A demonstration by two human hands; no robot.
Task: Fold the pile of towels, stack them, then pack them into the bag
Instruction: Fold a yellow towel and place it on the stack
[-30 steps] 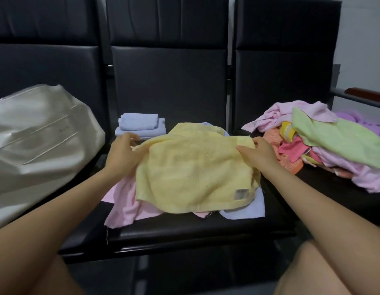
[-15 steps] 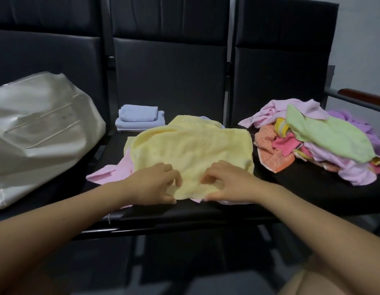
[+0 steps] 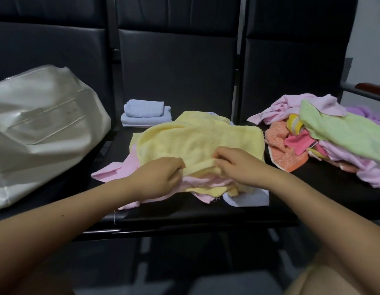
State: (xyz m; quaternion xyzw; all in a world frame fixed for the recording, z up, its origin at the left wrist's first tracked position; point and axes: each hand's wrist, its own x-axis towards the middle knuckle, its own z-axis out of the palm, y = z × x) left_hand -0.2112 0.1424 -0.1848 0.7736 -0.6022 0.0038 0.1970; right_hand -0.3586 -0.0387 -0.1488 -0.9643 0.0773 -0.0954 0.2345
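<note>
Near hem now lifted; both hands (image 3: pixel 161 175) seemingly pinch yellow towel (image 3: pixel 197 141).

Both bare forearms reach in from the lower corners toward the middle of the frame; left hand (image 3: pixel 158 175) has fingers curled, pinching cloth at its tips; right hand (image 3: pixel 238 167), just beside it, knuckles up, fingers bent and gripping likewise.

yellow towel (image 3: pixel 197 139): pale yellow, plain | pink towel (image 3: pixel 112 173): light pink | folded towels (image 3: pixel 145 112): light blue | bag (image 3: pixel 42 124): pearly off-white | green towel (image 3: pixel 344 128): pale green | orange towel (image 3: pixel 280 150): orange, speckled | seats (image 3: pixel 176 67): black
</note>
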